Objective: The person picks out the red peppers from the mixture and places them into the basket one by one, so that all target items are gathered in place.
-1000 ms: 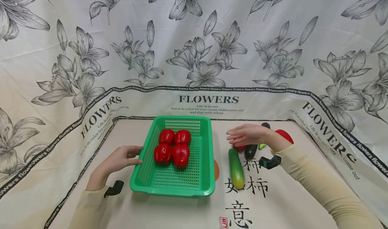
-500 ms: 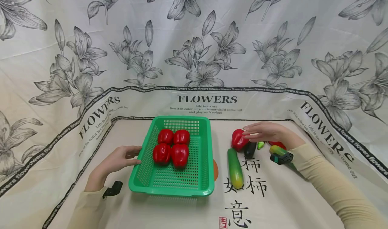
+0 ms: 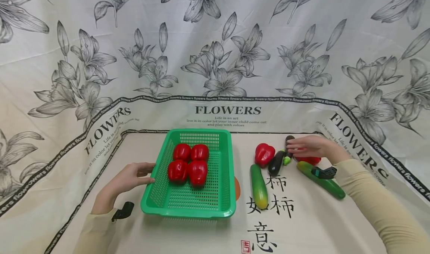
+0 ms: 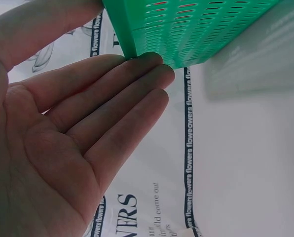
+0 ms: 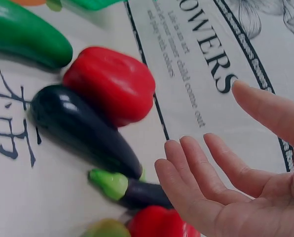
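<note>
My left hand (image 3: 129,181) is at the left rim of a green plastic basket (image 3: 147,205). In the left wrist view, its straight fingers (image 4: 112,128) touch or nearly touch the basket wall (image 4: 186,29). Several red bell peppers (image 3: 178,171) sit grouped inside. My right hand (image 3: 312,146) hovers with extended fingers over a second eggplant (image 3: 289,139) and a red pepper (image 3: 310,160), partly hiding both. Left of it lie a red bell pepper (image 3: 264,155) and a dark eggplant (image 3: 276,163), which appear to touch in the right wrist view. Nothing is in the right hand.
A green-yellow cucumber-like vegetable (image 3: 259,186) lies right of the basket, and a similar one (image 3: 320,180) lies under the right wrist. An orange round patch (image 3: 237,188) shows beside the basket. Floral cloth (image 3: 228,78) hangs behind the table; black characters (image 3: 262,239) mark its surface.
My right hand has moved right, away from the left red pepper and over the second eggplant, uncovering the pepper and dark eggplant. The left hand stays at the basket rim.
</note>
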A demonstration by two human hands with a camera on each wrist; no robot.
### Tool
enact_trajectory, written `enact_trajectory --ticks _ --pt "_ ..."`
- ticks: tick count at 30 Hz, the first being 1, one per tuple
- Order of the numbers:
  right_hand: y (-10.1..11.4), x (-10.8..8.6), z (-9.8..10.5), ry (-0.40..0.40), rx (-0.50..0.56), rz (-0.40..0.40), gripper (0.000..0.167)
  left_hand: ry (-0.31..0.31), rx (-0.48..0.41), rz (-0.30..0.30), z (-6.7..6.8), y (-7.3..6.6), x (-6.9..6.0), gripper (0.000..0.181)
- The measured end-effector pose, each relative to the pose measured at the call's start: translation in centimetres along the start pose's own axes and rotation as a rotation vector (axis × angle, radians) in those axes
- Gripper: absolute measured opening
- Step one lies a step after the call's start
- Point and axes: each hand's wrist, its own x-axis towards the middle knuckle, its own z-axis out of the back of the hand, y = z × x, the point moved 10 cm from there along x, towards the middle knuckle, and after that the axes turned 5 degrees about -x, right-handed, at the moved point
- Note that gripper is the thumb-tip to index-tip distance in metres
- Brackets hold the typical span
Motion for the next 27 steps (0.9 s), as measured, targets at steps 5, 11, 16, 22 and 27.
enact_trajectory --ticks 5,11,16,22,27 --pt "-1.5 0.2 2.4 -0.036 0.019 -0.028 0.034 0.005 -0.014 0.001 -0.1 0.0 0.0 0.058" --pt "-2.7 -0.1 4.7 -0.067 -0.071 -0.048 0.049 0.002 -0.014 0.008 0.0 0.0 0.0 0.058" --pt "-3.6 -0.5 6.5 -0.098 -0.116 -0.073 0.062 0.001 -0.012 0.013 0.0 -0.1 -0.1 0.058" --pt "-4.5 -0.9 8.8 -0.169 -0.172 -0.061 0.066 0.002 -0.009 0.007 -0.1 -0.3 -0.2 0.057" --pt "-5.5 -1.0 10.5 -0.275 -0.21 -0.061 0.072 0.0 -0.006 -0.005 -0.1 -0.5 -0.3 0.057"
